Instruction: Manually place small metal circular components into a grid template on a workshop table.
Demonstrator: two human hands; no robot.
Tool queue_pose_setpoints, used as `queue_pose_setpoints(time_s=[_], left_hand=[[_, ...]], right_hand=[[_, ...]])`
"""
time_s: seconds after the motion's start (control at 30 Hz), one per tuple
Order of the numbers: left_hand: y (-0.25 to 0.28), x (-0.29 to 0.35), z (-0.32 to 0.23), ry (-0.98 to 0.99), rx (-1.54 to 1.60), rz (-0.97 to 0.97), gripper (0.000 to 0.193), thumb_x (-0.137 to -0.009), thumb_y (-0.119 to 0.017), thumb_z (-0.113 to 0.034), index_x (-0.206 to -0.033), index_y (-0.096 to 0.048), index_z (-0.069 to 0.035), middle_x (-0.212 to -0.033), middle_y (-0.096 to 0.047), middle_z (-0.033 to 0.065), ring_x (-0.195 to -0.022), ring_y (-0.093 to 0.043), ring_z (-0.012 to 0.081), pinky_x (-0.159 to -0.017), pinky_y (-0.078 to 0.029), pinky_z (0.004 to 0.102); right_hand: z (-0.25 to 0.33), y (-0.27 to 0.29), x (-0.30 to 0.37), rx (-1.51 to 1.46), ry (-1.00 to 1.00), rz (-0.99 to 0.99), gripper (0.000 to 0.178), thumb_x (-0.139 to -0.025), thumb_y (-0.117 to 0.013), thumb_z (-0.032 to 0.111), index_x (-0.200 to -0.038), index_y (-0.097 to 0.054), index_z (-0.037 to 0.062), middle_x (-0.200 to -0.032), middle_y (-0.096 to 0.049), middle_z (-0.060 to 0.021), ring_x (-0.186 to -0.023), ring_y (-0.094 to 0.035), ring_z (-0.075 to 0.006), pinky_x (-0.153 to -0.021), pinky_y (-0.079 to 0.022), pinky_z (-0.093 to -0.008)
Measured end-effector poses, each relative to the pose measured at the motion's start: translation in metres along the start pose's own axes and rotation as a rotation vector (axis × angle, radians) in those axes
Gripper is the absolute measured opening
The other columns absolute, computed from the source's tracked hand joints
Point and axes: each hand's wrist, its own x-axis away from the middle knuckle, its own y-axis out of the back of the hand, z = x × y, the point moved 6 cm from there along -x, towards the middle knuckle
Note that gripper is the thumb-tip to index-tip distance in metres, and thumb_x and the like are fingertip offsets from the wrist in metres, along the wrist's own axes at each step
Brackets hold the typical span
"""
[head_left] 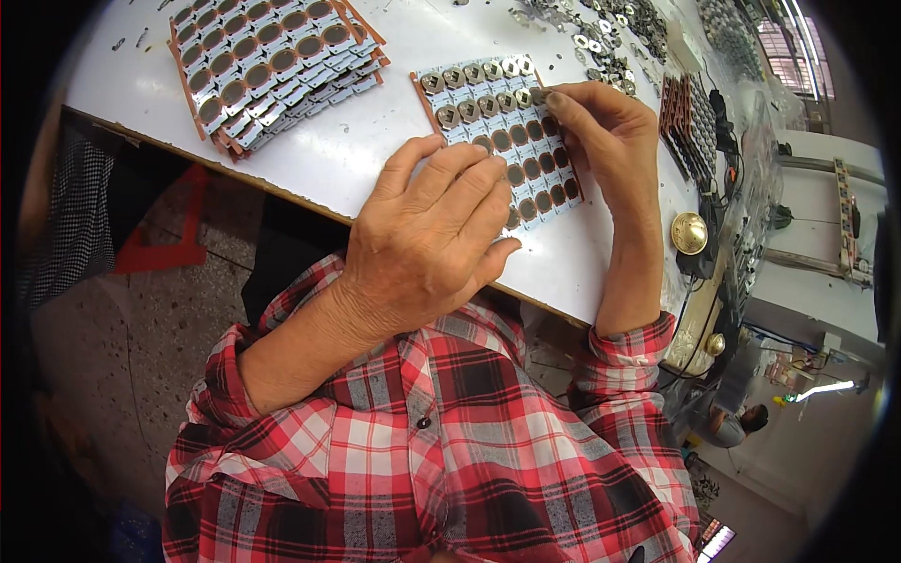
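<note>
A panel of light-blue circuit boards [535, 162] lies on the white table before me, with rows of dark round discs. On its two far rows sit shiny metal battery clips [469, 113]. At the right end of the second row, my right hand [605, 127] pinches a small metal clip [539, 96] between thumb and fingertips, right at the panel. My left hand [432, 225] lies over the panel's near left part, its fingers stretched out and somewhat apart. It covers several discs, and the fingertips of its far side touch or hover over the boards; I cannot tell which.
A stack of similar panels [272, 70] stands at the far left. Loose metal clips [610, 38] are heaped at the far right. Another stack of panels [690, 127] leans at the right, beside cables and a brass-coloured dome [689, 233]. A person [727, 427] sits farther off at the right.
</note>
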Motion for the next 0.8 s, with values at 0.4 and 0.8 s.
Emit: queue_pose_setpoints(time_s=[0.4,0.8], left_hand=[[-0.001,0.002,0.0,-0.01,0.011,-0.027,0.046,-0.067,-0.082,-0.022,-0.105,-0.072,0.002,-0.113,-0.07,0.0132,-0.111,-0.065,0.0296,-0.098,-0.052,0.0474],[0.0,0.002,0.0,-0.01,0.011,-0.029,0.046,-0.067,-0.083,-0.022,-0.104,-0.072,0.001,-0.112,-0.071,0.0122,-0.11,-0.066,0.0289,-0.098,-0.052,0.0465]], right_hand=[[0.003,-0.003,-0.005,0.215,0.039,0.017,0.015,-0.095,-0.071,0.012,-0.09,-0.072,-0.0014,-0.074,-0.067,0.0008,-0.07,-0.056,-0.0048,-0.064,-0.045,-0.0226],[0.0,0.002,-0.008,0.359,-0.003,0.031,0.015,-0.093,-0.079,0.016,-0.093,-0.073,0.0029,-0.073,-0.064,0.0051,-0.066,-0.053,-0.0022,-0.059,-0.04,-0.0193]])
